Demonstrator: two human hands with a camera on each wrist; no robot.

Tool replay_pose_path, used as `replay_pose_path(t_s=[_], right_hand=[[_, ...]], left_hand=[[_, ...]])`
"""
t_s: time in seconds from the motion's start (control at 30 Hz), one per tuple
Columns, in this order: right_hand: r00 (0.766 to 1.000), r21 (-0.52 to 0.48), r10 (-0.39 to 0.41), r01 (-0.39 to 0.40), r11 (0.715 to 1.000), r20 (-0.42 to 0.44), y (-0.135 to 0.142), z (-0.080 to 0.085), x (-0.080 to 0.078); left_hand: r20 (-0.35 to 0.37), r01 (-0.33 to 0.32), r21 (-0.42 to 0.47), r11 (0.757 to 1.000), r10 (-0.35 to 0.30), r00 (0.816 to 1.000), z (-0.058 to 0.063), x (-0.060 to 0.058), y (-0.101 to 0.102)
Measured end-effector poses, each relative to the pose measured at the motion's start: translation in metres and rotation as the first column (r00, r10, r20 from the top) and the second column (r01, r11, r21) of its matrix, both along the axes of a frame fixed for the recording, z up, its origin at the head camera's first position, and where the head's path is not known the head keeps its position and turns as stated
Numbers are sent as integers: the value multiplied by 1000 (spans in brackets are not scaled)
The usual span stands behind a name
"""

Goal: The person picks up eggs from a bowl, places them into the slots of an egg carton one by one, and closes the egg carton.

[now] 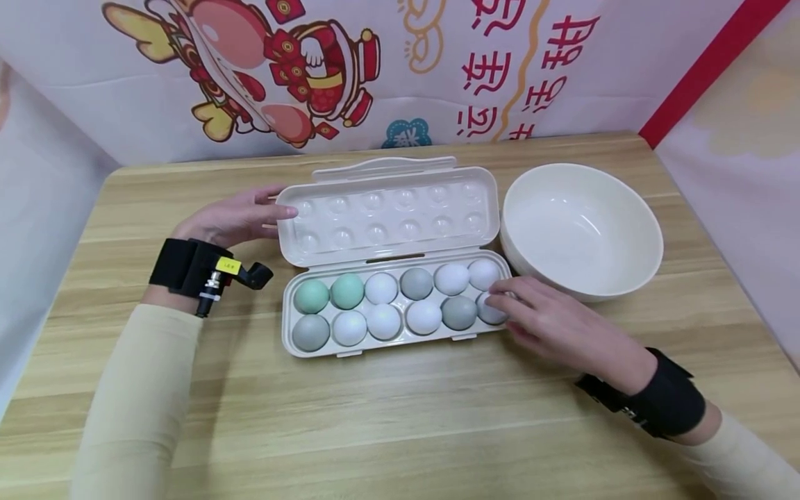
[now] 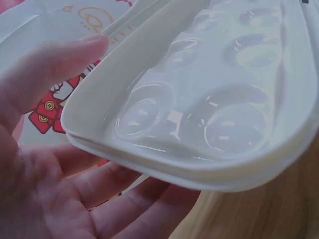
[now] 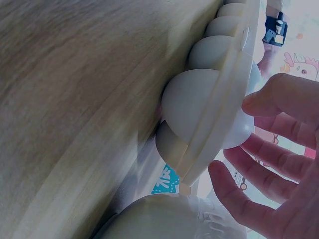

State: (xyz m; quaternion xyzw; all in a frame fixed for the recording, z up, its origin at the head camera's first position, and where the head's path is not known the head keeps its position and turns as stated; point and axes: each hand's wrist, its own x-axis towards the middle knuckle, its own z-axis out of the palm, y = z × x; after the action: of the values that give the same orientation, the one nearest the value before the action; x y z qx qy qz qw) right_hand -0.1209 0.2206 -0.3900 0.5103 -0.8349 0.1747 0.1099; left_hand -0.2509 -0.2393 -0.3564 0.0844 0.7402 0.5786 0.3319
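An egg box stands unfolded on the table, its pale base tray (image 1: 400, 339) full of eggs. Two are green, such as the green egg (image 1: 311, 296); the others are white or grey. Behind the base leans the dimpled lid (image 1: 387, 215). My left hand (image 1: 240, 217) holds the lid's left end, thumb at the rim and fingers behind or beneath it, as the left wrist view also shows. At the front right corner, my right hand (image 1: 556, 323) has its thumb and fingertips around a pale egg (image 3: 239, 130), which sits in its hole; the hand partly covers it from above.
A large cream bowl (image 1: 581, 226) stands right of the egg box, close against it. The wooden table (image 1: 400, 423) extends in front. A printed cloth (image 1: 550, 83) hangs along the table's back edge. Each wrist wears a black strap with a device.
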Motion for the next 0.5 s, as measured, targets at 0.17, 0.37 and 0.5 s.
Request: replay_pose_path(t_s=[0.17,0.37,0.5], right_hand=[[1000,-27,-7,7,1000,-10,-1,-1,0],[1000,-23,-24,24,999,-14,-5,0,2],[998,13,-57,57,998,0,-6,0,4]], left_hand=[[-12,26,-28,999,-26,1000,4,-4,3],[-24,38,-47,998,-39,999,7,-8,10],[-34,29,-36,999,-30,999,9,-9,16]])
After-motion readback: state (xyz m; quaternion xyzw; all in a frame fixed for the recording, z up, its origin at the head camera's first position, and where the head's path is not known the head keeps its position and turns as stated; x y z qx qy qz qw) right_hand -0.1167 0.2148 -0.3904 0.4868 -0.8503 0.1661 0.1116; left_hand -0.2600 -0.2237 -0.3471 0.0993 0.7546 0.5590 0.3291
